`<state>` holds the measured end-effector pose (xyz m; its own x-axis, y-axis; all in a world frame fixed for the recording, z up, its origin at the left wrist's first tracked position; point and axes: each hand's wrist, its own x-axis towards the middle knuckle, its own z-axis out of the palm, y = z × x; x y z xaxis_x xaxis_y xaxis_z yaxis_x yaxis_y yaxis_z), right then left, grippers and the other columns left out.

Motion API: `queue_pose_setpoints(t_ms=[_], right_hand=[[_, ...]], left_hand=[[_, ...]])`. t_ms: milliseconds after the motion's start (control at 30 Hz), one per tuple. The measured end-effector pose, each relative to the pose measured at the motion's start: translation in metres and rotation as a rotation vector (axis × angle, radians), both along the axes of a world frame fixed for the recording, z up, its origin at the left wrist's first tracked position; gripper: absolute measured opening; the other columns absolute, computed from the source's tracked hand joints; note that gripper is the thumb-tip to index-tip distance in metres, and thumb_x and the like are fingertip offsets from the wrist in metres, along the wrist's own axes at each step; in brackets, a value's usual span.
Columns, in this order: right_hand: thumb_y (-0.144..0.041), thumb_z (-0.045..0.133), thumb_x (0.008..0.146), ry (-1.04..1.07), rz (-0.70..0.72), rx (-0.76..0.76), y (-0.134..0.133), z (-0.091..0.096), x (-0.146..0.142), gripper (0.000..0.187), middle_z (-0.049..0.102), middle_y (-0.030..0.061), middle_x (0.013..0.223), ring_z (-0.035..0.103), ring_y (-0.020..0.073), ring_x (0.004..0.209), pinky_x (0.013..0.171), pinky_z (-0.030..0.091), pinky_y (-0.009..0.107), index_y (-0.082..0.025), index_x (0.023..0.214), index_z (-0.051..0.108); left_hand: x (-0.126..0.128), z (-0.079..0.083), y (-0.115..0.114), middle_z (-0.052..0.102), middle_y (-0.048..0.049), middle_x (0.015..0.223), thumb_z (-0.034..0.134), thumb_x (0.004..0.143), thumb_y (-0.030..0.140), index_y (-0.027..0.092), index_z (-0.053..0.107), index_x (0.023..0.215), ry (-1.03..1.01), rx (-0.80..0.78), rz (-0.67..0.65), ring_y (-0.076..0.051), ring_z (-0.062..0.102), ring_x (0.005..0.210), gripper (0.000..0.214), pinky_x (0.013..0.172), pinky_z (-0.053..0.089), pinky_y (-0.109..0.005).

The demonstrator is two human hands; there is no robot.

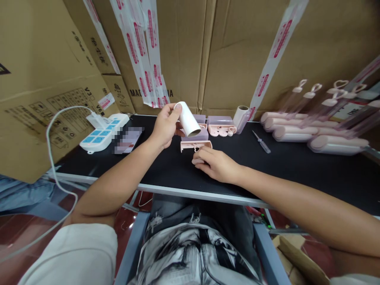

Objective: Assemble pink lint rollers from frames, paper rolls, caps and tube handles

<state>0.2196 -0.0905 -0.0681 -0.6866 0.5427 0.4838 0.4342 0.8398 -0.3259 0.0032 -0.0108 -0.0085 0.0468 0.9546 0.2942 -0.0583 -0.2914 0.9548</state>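
Observation:
My left hand (165, 126) is closed around a white paper roll (190, 122) with a cardboard core, held tilted above the table. Just below the roll lies a pink plastic frame (190, 146) on the black tabletop. My right hand (218, 163) rests low beside this frame, its fingers curled on a small pale pink piece (197, 161) that they mostly hide. Behind the roll sit lilac covers (220, 120) and a pink tray-like part (221, 129) with rounded pieces. A second white roll (241, 114) stands upright beside a lilac cover.
A screwdriver (261, 141) lies to the right. Farther right, several pink lint rollers (292, 133) with heart-shaped handle ends are lined up. At left are a power strip (102, 133) with its white cable (50, 158) and a phone (130, 139). Cardboard (184, 47) walls the back.

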Motion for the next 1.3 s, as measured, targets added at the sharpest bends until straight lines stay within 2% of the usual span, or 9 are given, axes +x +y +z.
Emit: queue_pose_setpoints(t_ms=[167,333,500,633,933,1100,1167,1233,1300], right_hand=[[-0.028,0.060,0.107,0.265,-0.075,0.229,0.001,0.012,0.006,0.016,0.076,0.0093,0.103,0.074,0.0231,0.095,0.085,0.061,0.038,-0.023,0.114,0.074],[-0.030,0.064,0.105,0.431,-0.173,0.397,0.005,0.015,0.011,0.023,0.070,0.0070,0.096,0.069,0.0219,0.084,0.076,0.059,0.039,-0.029,0.122,0.079],[-0.042,0.061,0.107,0.439,-0.229,0.398,0.010,0.011,0.014,0.027,0.069,0.0056,0.089,0.068,0.0234,0.083,0.081,0.059,0.042,-0.028,0.126,0.075],[-0.060,0.058,0.106,0.446,-0.277,0.351,0.011,0.013,0.015,0.035,0.069,0.0060,0.084,0.068,0.0259,0.082,0.080,0.058,0.045,-0.027,0.103,0.070],[-0.057,0.065,0.102,0.498,-0.258,0.309,0.015,0.011,0.016,0.030,0.067,0.0046,0.087,0.065,0.0246,0.079,0.073,0.057,0.041,-0.027,0.101,0.062],[-0.052,0.065,0.101,0.426,-0.240,0.304,0.015,0.013,0.016,0.037,0.072,0.0119,0.113,0.070,0.0290,0.098,0.083,0.061,0.045,-0.026,0.128,0.061],[-0.053,0.070,0.097,0.364,-0.189,0.301,0.015,0.016,0.018,0.058,0.065,0.0184,0.140,0.065,0.0361,0.125,0.096,0.060,0.052,-0.026,0.146,0.053],[-0.061,0.075,0.090,0.256,-0.136,0.280,0.014,0.020,0.020,0.087,0.048,0.0221,0.162,0.049,0.0438,0.149,0.112,0.051,0.062,-0.026,0.161,0.039],[-0.065,0.078,0.084,0.153,-0.108,0.254,0.014,0.024,0.024,0.102,0.039,0.0219,0.170,0.039,0.0472,0.157,0.120,0.041,0.068,-0.028,0.167,0.030]], left_hand=[[0.004,-0.003,-0.004,0.064,0.0016,0.085,0.062,0.098,0.069,0.026,0.051,0.114,0.034,0.022,-0.041,-0.014,0.070,0.063,0.047,0.048,0.053,-0.022],[0.017,-0.002,-0.018,0.068,0.0014,0.088,0.062,0.102,0.060,0.026,0.050,0.116,-0.010,-0.095,-0.118,-0.014,0.071,0.064,0.038,0.052,0.060,-0.025],[0.024,0.000,-0.030,0.073,-0.0015,0.094,0.061,0.105,0.051,0.025,0.051,0.118,-0.080,-0.200,-0.201,-0.017,0.076,0.070,0.031,0.057,0.065,-0.030],[0.023,-0.001,-0.030,0.075,-0.0029,0.097,0.061,0.104,0.055,0.026,0.052,0.119,-0.075,-0.205,-0.222,-0.020,0.079,0.076,0.035,0.060,0.067,-0.032],[0.023,-0.003,-0.031,0.077,-0.0051,0.102,0.063,0.101,0.062,0.026,0.052,0.119,-0.060,-0.193,-0.273,-0.022,0.080,0.082,0.041,0.064,0.069,-0.035],[0.025,-0.004,-0.035,0.077,-0.0048,0.101,0.063,0.103,0.059,0.026,0.054,0.121,-0.066,-0.194,-0.260,-0.021,0.079,0.079,0.039,0.063,0.067,-0.033],[0.026,-0.003,-0.039,0.077,-0.0053,0.101,0.065,0.102,0.057,0.024,0.056,0.122,-0.054,-0.191,-0.284,-0.020,0.078,0.077,0.039,0.060,0.064,-0.030],[0.028,-0.004,-0.044,0.077,-0.0065,0.100,0.068,0.100,0.058,0.023,0.059,0.122,0.004,-0.187,-0.370,-0.019,0.077,0.076,0.043,0.058,0.062,-0.028],[0.029,-0.004,-0.047,0.078,-0.0074,0.099,0.070,0.098,0.060,0.022,0.058,0.124,0.064,-0.187,-0.452,-0.019,0.076,0.076,0.047,0.058,0.061,-0.027]])
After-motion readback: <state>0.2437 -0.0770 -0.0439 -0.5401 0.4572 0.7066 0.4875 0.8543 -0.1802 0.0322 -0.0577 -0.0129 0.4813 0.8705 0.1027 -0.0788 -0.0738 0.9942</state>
